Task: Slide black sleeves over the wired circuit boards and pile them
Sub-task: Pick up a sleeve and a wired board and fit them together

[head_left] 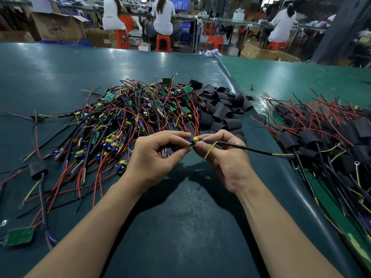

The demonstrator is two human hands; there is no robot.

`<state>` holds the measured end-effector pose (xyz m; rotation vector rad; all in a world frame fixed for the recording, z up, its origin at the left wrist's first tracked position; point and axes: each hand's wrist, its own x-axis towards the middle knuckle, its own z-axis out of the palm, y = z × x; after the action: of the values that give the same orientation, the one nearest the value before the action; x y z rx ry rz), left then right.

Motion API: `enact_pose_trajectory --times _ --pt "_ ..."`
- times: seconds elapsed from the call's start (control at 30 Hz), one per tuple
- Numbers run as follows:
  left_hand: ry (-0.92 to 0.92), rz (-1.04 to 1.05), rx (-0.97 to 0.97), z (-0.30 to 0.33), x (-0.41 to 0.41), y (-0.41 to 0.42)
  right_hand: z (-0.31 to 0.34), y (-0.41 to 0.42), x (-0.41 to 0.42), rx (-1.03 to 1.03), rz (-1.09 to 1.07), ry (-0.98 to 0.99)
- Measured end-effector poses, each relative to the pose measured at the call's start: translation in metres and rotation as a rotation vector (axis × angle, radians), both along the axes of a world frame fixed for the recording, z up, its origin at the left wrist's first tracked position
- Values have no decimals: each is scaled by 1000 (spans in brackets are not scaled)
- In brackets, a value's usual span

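Two bare forearms enter from the near edge and meet over the dark green counter [180, 227]. At the near left corner lies a loose green circuit board [19, 236], partly cut off by the frame edge, its wires running to a lone sleeved unit [38, 169] farther up.

The left hand [154, 157] and right hand [226, 159] meet at the centre. Both pinch one wired circuit board [193, 141] between thumb and fingertips, held above the counter. Only a yellow component and a blue part show between the fingertips; the rest of the board is hidden by the fingers. Whether a sleeve is on it cannot be told. Its black cable [253, 150] runs right, across the right hand, toward the right-hand pile.

Beyond the hands, left of centre, lies the tangled heap of unsleeved boards [140, 109] with red, yellow and blue wires; individual boards are hard to separate. Just right of it, touching, lies the heap of black sleeves [222, 109]. At the far right, partly cut off, lies the pile of sleeved boards [321, 137] on a lighter green surface.

Far behind, seated people in white face other benches on red stools [163, 43], near cardboard boxes [58, 27].
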<state>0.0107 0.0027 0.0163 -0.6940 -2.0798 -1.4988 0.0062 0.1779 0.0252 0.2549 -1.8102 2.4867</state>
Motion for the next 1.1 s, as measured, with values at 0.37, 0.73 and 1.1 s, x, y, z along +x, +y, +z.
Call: enact_pose_trajectory --times 0.37,0.73,1.1 --pt "-86 95 -124 4 0 -7 3 3 1 69 37 107" --pt "27 108 -217 7 -1 -6 -2 -3 1 27 76 98" --pt "57 117 -322 2 -3 -8 0 -3 -2 -82 105 64"
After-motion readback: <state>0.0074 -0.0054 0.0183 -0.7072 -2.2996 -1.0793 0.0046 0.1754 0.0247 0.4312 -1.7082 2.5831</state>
